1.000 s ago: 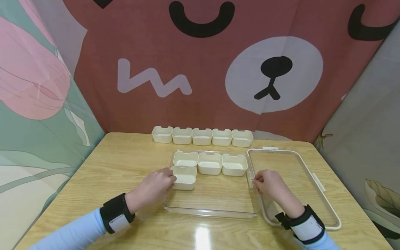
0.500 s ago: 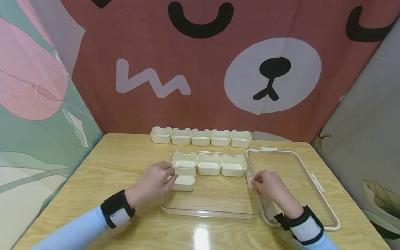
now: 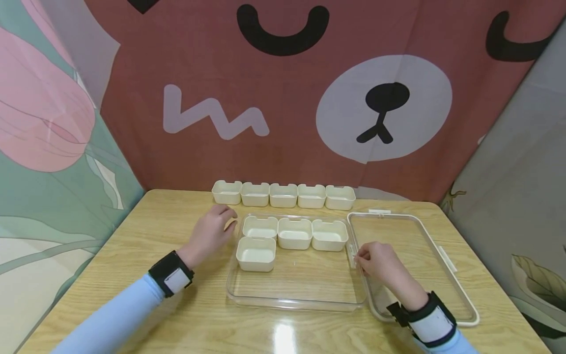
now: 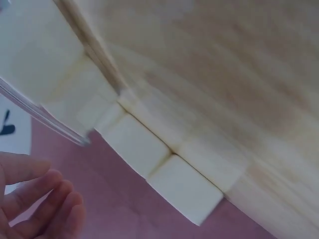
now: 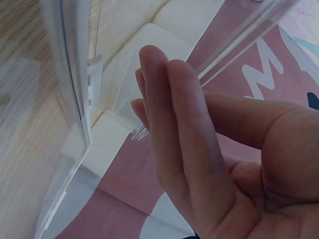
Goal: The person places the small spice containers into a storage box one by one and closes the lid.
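Observation:
My left hand [image 3: 210, 230] hovers left of the clear tray, near its back corner, fingers loosely bent and holding nothing. In the left wrist view the fingers of the left hand [image 4: 42, 199] are apart from the row of cream boxes. My right hand [image 3: 379, 263] stays at the right rim of the clear tray [image 3: 294, 301], thumb and fingers together; nothing shows between them, and contact with the rim cannot be made out. Three small cream boxes stand along the tray's back; another cream box [image 3: 256, 256] stands before the leftmost one.
Several more cream boxes [image 3: 283, 196] form a row behind the tray at the table's back edge. A transparent lid with a cream frame [image 3: 457, 290] lies at the right, against the tray. White latches [image 3: 447, 258] stick out from the lid. The wooden table [image 3: 185, 295] meets a printed cloth wall.
My left hand has let go of the front-left cream box and moved back and left, off the tray. That box stays in place. The right hand has hardly moved.

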`<action>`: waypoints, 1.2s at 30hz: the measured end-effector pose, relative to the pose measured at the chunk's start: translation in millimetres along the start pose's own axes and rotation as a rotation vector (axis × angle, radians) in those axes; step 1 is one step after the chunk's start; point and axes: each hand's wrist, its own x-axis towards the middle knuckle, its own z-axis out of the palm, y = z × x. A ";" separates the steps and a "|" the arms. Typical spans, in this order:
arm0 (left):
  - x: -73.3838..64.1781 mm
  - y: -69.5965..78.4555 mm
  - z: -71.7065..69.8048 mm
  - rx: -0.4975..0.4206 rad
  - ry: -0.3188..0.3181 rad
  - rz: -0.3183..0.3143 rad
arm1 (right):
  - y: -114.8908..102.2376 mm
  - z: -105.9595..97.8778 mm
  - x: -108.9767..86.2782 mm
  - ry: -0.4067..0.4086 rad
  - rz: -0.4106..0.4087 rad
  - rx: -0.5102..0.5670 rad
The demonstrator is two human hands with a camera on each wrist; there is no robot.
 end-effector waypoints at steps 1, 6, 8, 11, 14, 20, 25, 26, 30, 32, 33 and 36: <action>2.3 -3.3 1.5 -0.003 0.009 -0.005 | 0.1 -0.1 0.0 0.000 0.003 -0.003; 13.0 -18.3 8.4 0.000 0.020 -0.038 | 1.1 -0.6 0.4 0.000 0.013 -0.007; 16.6 -24.5 11.1 0.006 0.012 -0.058 | 1.6 -0.5 0.4 -0.002 0.013 -0.001; 21.6 -35.2 16.0 0.028 -0.005 -0.083 | 2.3 0.7 0.3 -0.001 0.013 0.009; 27.3 -45.8 20.5 0.056 -0.028 -0.099 | 2.8 2.1 -0.4 -0.001 0.015 0.013; 40.6 -59.3 27.3 0.101 -0.068 -0.091 | 2.1 3.2 -1.6 0.004 0.017 0.013; 52.2 -65.8 33.1 0.135 -0.090 -0.101 | 1.1 2.9 -2.0 0.012 0.017 0.021; 54.5 -67.4 34.2 0.138 -0.088 -0.099 | 1.2 3.0 -2.0 0.013 0.014 0.021; 63.4 -77.0 39.5 0.162 -0.075 -0.074 | 2.0 3.0 -1.7 0.017 0.010 0.022; 66.8 -82.0 41.3 0.172 -0.075 -0.066 | 2.1 2.5 -1.5 0.018 0.014 0.019; 68.2 -84.5 42.2 0.185 -0.083 -0.067 | 2.0 2.1 -1.3 0.018 0.013 0.018; 71.5 -87.5 40.7 0.200 -0.120 -0.075 | 1.4 0.9 -0.8 0.016 0.019 0.012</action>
